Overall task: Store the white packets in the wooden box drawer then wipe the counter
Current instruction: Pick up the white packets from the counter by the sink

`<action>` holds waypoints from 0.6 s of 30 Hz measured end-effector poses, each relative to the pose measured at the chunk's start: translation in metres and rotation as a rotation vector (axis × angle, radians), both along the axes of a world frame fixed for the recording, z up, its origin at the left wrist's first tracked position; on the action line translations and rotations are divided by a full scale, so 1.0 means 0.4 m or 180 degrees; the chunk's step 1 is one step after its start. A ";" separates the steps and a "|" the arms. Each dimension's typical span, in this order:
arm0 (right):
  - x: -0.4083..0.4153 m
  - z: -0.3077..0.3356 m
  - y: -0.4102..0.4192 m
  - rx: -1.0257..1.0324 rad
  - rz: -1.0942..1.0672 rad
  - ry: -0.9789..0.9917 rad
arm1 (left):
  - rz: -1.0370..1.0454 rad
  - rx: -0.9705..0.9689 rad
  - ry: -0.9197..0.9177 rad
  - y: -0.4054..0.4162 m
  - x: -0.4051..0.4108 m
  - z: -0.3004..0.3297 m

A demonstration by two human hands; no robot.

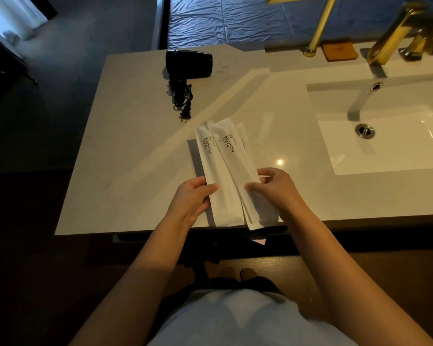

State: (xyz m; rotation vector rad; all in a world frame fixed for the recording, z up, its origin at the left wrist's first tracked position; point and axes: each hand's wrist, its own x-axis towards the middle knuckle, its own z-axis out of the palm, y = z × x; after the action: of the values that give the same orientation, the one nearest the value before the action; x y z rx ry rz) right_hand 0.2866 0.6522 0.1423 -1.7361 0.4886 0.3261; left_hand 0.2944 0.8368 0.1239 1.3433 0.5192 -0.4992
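Several long white packets (225, 166), two printed "BRUSHING TEETH", are fanned out above the pale counter (125, 156) near its front edge. My left hand (193, 198) grips the leftmost packet along its left side, thumb on top. My right hand (275, 188) pinches the right-hand packets, with the thumb over them and the fingers behind. The packets' lower ends hang over the counter's front edge. No wooden box or drawer shows in the head view.
A black hair dryer (189, 64) with its coiled cord and plug (181, 101) lies at the back left of the counter. A white sink (385, 126) with a gold tap (395, 31) fills the right. A brown pad (339, 51) sits behind it.
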 end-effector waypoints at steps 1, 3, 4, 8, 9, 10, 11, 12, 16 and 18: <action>-0.006 0.006 -0.010 0.0045 -0.0010 0.0033 | -0.0026 0.0142 -0.0047 0.001 -0.002 0.001; -0.024 0.014 -0.038 0.0005 0.0025 0.0071 | -0.0115 0.0391 -0.0151 -0.001 -0.004 0.006; -0.034 0.019 -0.051 -0.0021 0.0036 0.0077 | -0.0163 0.0471 -0.0217 -0.003 -0.005 0.009; -0.095 0.026 -0.108 -0.0081 -0.0199 -0.0008 | -0.0470 0.0539 -0.0451 -0.031 -0.022 0.023; -0.117 0.027 -0.123 -0.0089 -0.0304 -0.0035 | -0.0579 0.0525 -0.0481 -0.044 -0.028 0.024; -0.144 0.027 -0.137 -0.0088 -0.0433 -0.0057 | -0.0696 0.0506 -0.0515 -0.059 -0.036 0.024; -0.173 0.026 -0.152 -0.0087 -0.0596 -0.0077 | -0.0821 0.0493 -0.0550 -0.076 -0.045 0.022; -0.207 0.024 -0.168 -0.0099 -0.0776 -0.0095 | -0.0960 0.0504 -0.0583 -0.093 -0.055 0.020; -0.362 0.007 -0.225 -0.0155 -0.1394 -0.0072 | -0.1601 0.0664 -0.0756 -0.156 -0.109 -0.002; -0.444 -0.007 -0.246 -0.0152 -0.1666 -0.0002 | -0.1948 0.0763 -0.0824 -0.185 -0.141 -0.016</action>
State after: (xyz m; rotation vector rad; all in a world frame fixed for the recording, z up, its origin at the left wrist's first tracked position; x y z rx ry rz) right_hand 0.1088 0.5536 0.1393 -1.5847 0.9290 -0.0612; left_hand 0.2380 0.7628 0.1174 1.7725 -0.0630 -0.7612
